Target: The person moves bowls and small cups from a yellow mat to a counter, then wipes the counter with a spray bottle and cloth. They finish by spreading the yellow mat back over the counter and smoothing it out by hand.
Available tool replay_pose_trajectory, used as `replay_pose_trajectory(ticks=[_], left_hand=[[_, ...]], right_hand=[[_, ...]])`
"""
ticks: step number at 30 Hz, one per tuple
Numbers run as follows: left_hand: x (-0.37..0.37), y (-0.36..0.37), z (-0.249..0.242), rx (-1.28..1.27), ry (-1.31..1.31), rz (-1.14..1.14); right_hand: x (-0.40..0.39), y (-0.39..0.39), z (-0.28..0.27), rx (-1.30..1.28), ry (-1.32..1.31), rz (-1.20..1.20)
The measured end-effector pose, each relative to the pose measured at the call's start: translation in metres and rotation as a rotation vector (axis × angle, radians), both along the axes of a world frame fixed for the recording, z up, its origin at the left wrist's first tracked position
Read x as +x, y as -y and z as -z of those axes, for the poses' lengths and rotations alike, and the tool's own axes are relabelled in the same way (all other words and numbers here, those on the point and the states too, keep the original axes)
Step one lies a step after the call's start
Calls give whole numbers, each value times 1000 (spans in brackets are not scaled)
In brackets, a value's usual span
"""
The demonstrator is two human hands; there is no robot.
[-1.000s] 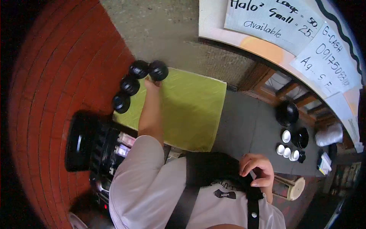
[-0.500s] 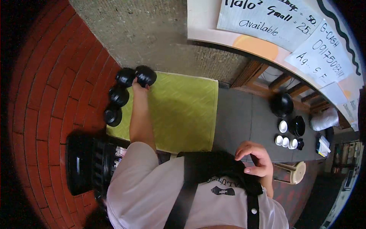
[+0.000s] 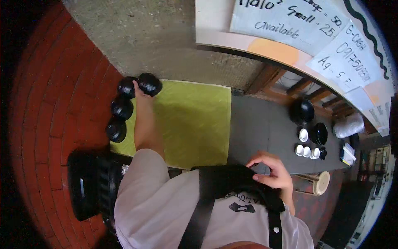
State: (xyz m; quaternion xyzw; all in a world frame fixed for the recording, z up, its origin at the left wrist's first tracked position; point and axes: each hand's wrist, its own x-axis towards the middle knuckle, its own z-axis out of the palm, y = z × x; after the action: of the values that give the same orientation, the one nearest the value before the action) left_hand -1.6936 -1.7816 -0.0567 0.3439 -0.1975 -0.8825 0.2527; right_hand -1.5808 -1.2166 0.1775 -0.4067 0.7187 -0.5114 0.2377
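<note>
My left hand [image 3: 143,93] reaches out to the far left corner of the yellow-green cloth [image 3: 190,120]. Its thumb and fingers grip the near side of a shiny black bowl [image 3: 149,84], which looks upside down. A second black bowl [image 3: 126,87] sits right against it. Two more, a black bowl [image 3: 122,107] and a black bowl [image 3: 116,130] with its round foot showing, continue the row along the cloth's left edge. Close to my chest, my right hand [image 3: 271,170] hangs in the air, curved, thumb apart from the fingers, holding nothing.
On the grey counter [image 3: 253,128] at right are a large black bowl [image 3: 302,111], another black bowl [image 3: 320,133], several small white cups [image 3: 303,135] and a plastic-wrapped bundle [image 3: 348,125]. A black chair [image 3: 89,184] stands left, a beige stool [image 3: 321,183] right. Handwritten signs [image 3: 286,25] hang above.
The view has shifted a little, so most things appear slightly further left. My left hand stays at the far bowl, its thumb now between two bowls. My right hand barely differs.
</note>
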Motion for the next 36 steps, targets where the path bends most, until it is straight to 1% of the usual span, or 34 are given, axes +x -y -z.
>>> replay_pose_trajectory(ticks=[1,3,5,7,9,11,12,14,16,17,18,19,20,21,22,23,24,26,27,29,30,31,32,33,35,36], left_hand=[[0,6,10,8,4,18],[-6,15,28,-60,-143,47],[5,7,27,-234,-183,133],[7,6,46,-210,-283,153],[32,-45,8,-195,-340,207],[50,-67,2,-210,-111,246],[61,-93,2,-359,-149,295],[82,-129,12,-353,-190,595],[91,-201,8,-277,-200,737],[90,-228,15,-280,-128,840],[87,-255,19,-284,-52,938],[86,-298,-3,-183,-198,1014],[78,-327,-5,-163,-134,1010],[64,-351,3,-183,-203,1046],[57,-382,-24,-402,-82,965],[43,-409,-30,-630,-93,937],[28,-433,-35,-857,-103,905],[2,-475,-72,-1538,71,879],[-9,-499,-68,-1763,124,739],[-24,-539,-98,-2010,64,813],[-37,-554,-94,-2087,45,836],[-49,-568,-97,-2163,21,859],[-60,-578,-99,-2225,95,985],[-68,-586,-91,-2237,97,972],[-86,-595,-69,-2577,-26,801],[-85,-601,-70,-2588,31,908]], right_hand=[[3,-3,2,47,11,36],[4,-6,9,73,15,71],[5,-9,13,108,23,130],[1,-10,15,66,-33,102],[-2,-14,22,77,-30,141],[-8,-19,33,84,-27,163],[-12,-22,40,87,-46,178],[-21,-28,59,96,-62,199],[-31,-35,85,100,52,315],[-37,-39,97,96,54,306],[-42,-42,108,110,74,354],[-48,-47,117,123,95,400],[-52,-54,121,181,102,406],[-57,-61,131,175,104,391],[-61,-69,145,30,301,447],[-66,-78,156,-113,500,501],[-71,-87,163,-114,505,489],[-86,-107,174,-370,892,657],[-100,-119,185,-370,894,646],[-132,-141,208,-375,866,628],[-141,-143,210,-368,862,758],[-153,-151,222,-373,864,757],[-166,-159,232,-302,835,739],[-180,-166,242,-235,799,716],[-189,-176,236,-230,766,685],[-184,-181,221,-186,807,668]])
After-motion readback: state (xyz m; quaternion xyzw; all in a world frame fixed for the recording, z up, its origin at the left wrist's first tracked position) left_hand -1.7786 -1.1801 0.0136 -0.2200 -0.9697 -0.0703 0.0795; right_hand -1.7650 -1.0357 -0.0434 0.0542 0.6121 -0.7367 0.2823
